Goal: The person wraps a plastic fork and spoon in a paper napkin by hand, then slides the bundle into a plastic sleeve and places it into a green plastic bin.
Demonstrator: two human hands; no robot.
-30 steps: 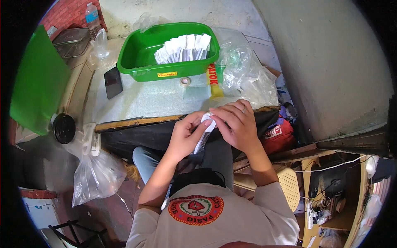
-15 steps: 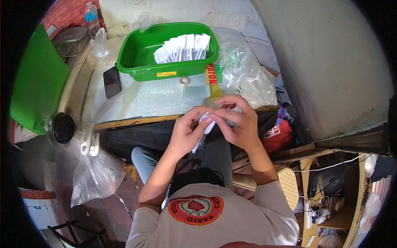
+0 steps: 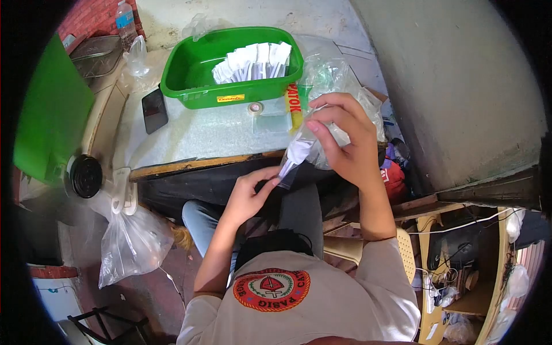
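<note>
A narrow clear plastic sleeve (image 3: pixel 291 176) with a white, spoon-shaped thing (image 3: pixel 299 150) inside hangs slanted in front of the table's edge. My left hand (image 3: pixel 250 195) pinches its lower end between thumb and fingers. At the upper end, my right hand (image 3: pixel 345 135) has its thumb and fingertips closed on the clear plastic. Beyond my hands, a green basin (image 3: pixel 230 92) holds a fanned row of similar white packets (image 3: pixel 253 62). A roll of tape (image 3: pixel 255 108) lies in front of the basin, near a small stack of clear plastic (image 3: pixel 271 123).
A phone (image 3: pixel 154 111) lies left of the basin. Crumpled clear plastic bags (image 3: pixel 336 80) cover the table's right side. A water bottle (image 3: pixel 125 24) stands at the back left. A plastic bag (image 3: pixel 135 247) hangs left of my legs.
My hands have moved apart: the right went up and right, the left slightly lower and left. The sleeve, mostly hidden between my fingers before, now shows stretched between them.
</note>
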